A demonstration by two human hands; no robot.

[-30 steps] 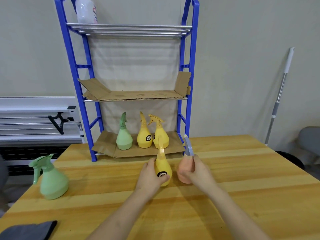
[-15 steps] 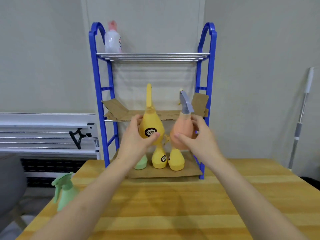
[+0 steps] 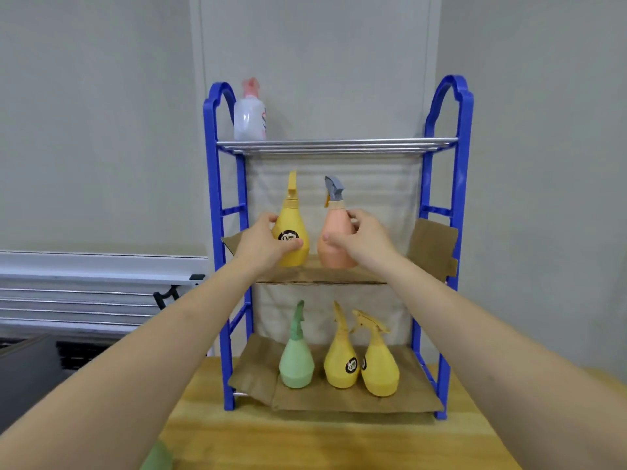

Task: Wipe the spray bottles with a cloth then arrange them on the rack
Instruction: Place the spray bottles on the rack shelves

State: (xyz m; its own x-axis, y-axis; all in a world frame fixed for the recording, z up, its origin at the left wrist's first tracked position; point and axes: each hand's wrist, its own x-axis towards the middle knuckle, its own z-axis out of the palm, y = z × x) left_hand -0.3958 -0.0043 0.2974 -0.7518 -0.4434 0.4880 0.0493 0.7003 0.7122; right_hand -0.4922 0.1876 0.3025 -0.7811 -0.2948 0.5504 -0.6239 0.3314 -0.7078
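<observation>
— Grey walls behind, a wooden table (image 3: 339, 446) below, and a blue three-tier rack (image 3: 464, 164) standing on it against the wall. What sits on the middle shelf?

— Two spray bottles, upright on a sheet of cardboard (image 3: 431, 245) that lines that tier. On the left, a yellow spray bottle (image 3: 292, 225) with a black round label; just beside it on the right, a peach spray bottle (image 3: 336, 242) with a grey trigger head.

— And the hands?

— Left hand (image 3: 263, 242) is wrapped around the yellow bottle's belly, thumb across the label. Right hand (image 3: 364, 237) grasps the peach bottle, fingers curled over its shoulder, thumb on the front. Both bottles' bases seem to rest on the cardboard, though I cannot tell for sure.

— Lower tier?

— Three more on another cardboard liner: a green spray bottle (image 3: 296, 362) on the left, then two yellow ones, the middle bottle (image 3: 340, 364) touching the right bottle (image 3: 380, 368).

— Top shelf?

— Metal bars, with a translucent white bottle (image 3: 250, 117), pink-capped, at its left end. A slatted metal frame (image 3: 95, 286) stands left of the rack.
</observation>
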